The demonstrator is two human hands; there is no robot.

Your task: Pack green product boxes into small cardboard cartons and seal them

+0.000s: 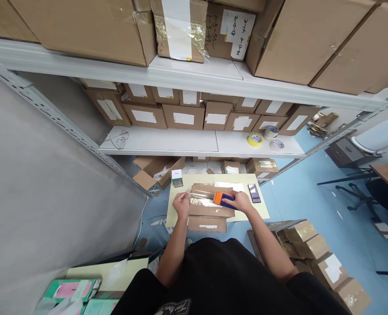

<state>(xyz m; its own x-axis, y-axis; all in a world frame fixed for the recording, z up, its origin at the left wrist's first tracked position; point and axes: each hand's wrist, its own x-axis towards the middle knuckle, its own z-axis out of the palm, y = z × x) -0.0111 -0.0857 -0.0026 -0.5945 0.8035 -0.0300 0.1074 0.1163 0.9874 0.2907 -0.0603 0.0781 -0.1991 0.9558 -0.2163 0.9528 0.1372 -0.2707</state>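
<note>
left hand [181, 205]: fingers pinch clear tape [200, 195] | right hand [241, 201]: fingers grip tape dispenser [218, 198] | cardboard box [210, 211]: lies beneath fingers

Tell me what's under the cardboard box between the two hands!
The pale yellow tabletop shows around the cardboard box, so the box probably rests on it. I can't see what's right underneath, because the box covers that spot.

The pale table [171, 215] bears cardboard [210, 211], a phone [255, 194], a box [177, 179], perhaps paper [226, 185].
</note>
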